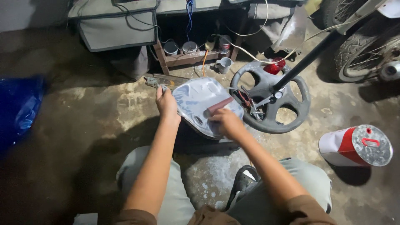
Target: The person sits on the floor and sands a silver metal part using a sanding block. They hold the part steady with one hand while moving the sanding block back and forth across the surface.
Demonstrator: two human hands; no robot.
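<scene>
Resting tilted on the concrete floor (104, 125), just ahead of the knees: a pale grey panel (200, 100), curved and glossy, near edge touching the ground, far edge raised.

Gripping the panel's upper left rim: left hand (166, 104), fingers curled over the edge, closed on it.

Pressing on the panel's right side: right hand (227, 123), fingers folded around a small reddish-brown block (220, 106), block lying flat against the surface.

Lying just right of the panel, touching or overlapping its edge: a grey wheel (287, 121) with spokes, flat on the floor. Sitting in its hub: a clutter of metal parts and red wires (250, 102), too tangled to tell apart. Leaning across the wheel toward the upper right: a black rod (308, 60). Sitting at the wheel's far rim: a red lens (275, 66).

Lying on its side well to the right: a can (356, 146), white and red, grey lid facing the camera with a red handle.

Standing behind the panel: a low wooden shelf (187, 58) holding several tins (189, 46); a grey mug (224, 64) on the floor beside it.

Hanging over the shelf: grey fabric (116, 29) with dark piping.

Occupying the upper right corner: a spoked tyre (366, 46).

Lying at the far left: a blue sheet (18, 104), crumpled.

Showing at the bottom: grey trousers (175, 200) and a dark sandal (243, 181).
</scene>
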